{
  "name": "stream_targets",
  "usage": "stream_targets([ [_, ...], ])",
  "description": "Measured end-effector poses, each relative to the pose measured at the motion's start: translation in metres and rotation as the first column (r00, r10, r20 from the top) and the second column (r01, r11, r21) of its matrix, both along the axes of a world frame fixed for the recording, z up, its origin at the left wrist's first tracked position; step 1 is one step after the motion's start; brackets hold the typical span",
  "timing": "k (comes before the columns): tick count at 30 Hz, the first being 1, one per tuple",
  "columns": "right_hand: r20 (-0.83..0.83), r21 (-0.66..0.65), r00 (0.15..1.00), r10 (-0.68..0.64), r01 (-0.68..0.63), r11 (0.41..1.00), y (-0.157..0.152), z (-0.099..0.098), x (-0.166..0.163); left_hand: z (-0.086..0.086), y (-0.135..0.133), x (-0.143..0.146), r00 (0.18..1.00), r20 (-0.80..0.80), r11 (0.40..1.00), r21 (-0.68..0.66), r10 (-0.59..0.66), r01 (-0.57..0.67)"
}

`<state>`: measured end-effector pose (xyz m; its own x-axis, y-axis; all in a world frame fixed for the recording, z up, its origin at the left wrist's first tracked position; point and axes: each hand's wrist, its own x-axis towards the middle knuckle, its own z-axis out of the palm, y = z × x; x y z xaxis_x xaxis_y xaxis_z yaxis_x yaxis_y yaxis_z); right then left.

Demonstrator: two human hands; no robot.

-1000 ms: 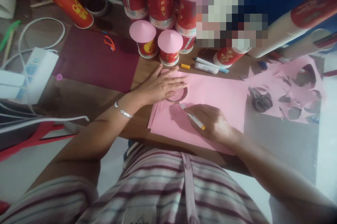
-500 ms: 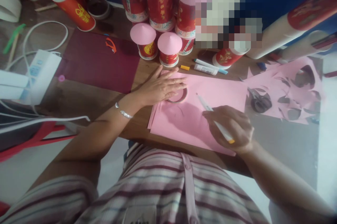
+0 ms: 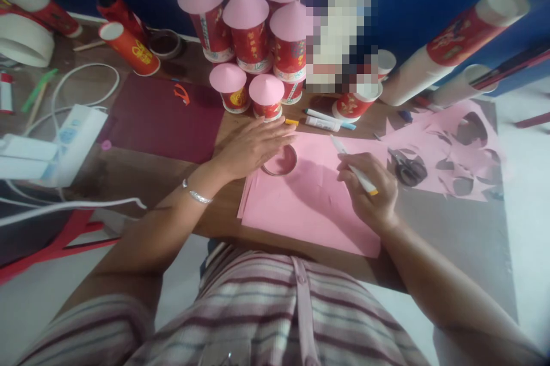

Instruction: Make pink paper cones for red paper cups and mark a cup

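A stack of pink paper [image 3: 301, 217] lies on the table in front of me. On its upper left part rests a thin round ring [image 3: 295, 163], with pink paper showing through it. My left hand [image 3: 251, 148] is over the paper's upper left corner, fingers stretched out, beside the ring and partly covering its upper left side. Whether it touches the ring I cannot tell. In my right hand [image 3: 373, 188] is a white marker [image 3: 363, 178] with a yellow end, its tip above the paper's upper right part. A yellow cap [image 3: 291, 122] lies beyond the paper.
Red cups with pink cone tops [image 3: 246, 28] stand at the back. Beyond the paper are a blue-ended marker [image 3: 318, 115] and a glue-like tube [image 3: 322, 124]. Scissors [image 3: 408, 168] and pink paper offcuts [image 3: 455, 154] lie right; a maroon sheet [image 3: 167, 119] and white power strip [image 3: 79, 142] left.
My left hand has slid off the ring to the left, so more of the ring shows. My right hand, still holding the marker, has turned and its fingers have loosened slightly. The view has shifted.
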<state>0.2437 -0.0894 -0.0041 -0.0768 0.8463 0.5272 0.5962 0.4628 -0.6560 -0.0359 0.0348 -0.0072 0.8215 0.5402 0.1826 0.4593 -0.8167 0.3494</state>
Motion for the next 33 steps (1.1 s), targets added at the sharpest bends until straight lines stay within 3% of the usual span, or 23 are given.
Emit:
stream_targets([
  [2, -0.021, -0.008, 0.999, -0.024, 0.024, 1.0, 0.003, -0.002, 0.002, 0.01, -0.003, 0.006, 0.993, 0.071, 0.994, 0.058, 0.093, -0.097],
  [5, -0.056, -0.013, 0.998, -0.042, 0.041, 0.999, 0.008, -0.005, 0.004, 0.024, -0.006, 0.025, 0.974, -0.025, 0.964, 0.15, 0.225, -0.219],
  [9, -0.156, -0.042, 0.987, -0.041, 0.035, 0.998, 0.01, -0.01, 0.004, 0.032, 0.001, 0.06, 0.921, -0.277, 0.956, 0.182, 0.273, -0.228],
  [14, -0.383, -0.205, 0.917, -0.112, 0.034, 0.978, 0.01, -0.017, 0.006, 0.027, 0.017, 0.086, 0.864, -0.382, 0.938, 0.237, 0.329, -0.252],
  [18, -0.598, -0.245, 0.787, -0.151, -0.001, 0.97, 0.014, -0.019, 0.009, 0.032, 0.017, 0.082, 0.891, -0.313, 0.94, 0.201, 0.329, -0.276],
  [21, -0.646, -0.267, 0.742, -0.179, 0.0, 0.964, 0.015, -0.017, 0.009, 0.037, 0.009, 0.073, 0.938, -0.19, 0.956, 0.105, 0.291, -0.275],
  [24, -0.631, -0.316, 0.749, -0.203, -0.01, 0.949, 0.013, -0.015, 0.006, 0.035, -0.003, 0.066, 0.965, -0.014, 0.962, -0.077, 0.261, -0.261],
  [26, -0.598, -0.357, 0.77, -0.223, -0.008, 0.934, 0.011, -0.014, 0.004, 0.031, -0.011, 0.065, 0.968, 0.054, 0.964, -0.12, 0.246, -0.238],
  [33, -0.494, -0.445, 0.835, -0.243, -0.002, 0.896, 0.005, -0.008, 0.002, 0.021, -0.024, 0.065, 0.976, 0.157, 0.989, -0.002, 0.149, -0.151],
])
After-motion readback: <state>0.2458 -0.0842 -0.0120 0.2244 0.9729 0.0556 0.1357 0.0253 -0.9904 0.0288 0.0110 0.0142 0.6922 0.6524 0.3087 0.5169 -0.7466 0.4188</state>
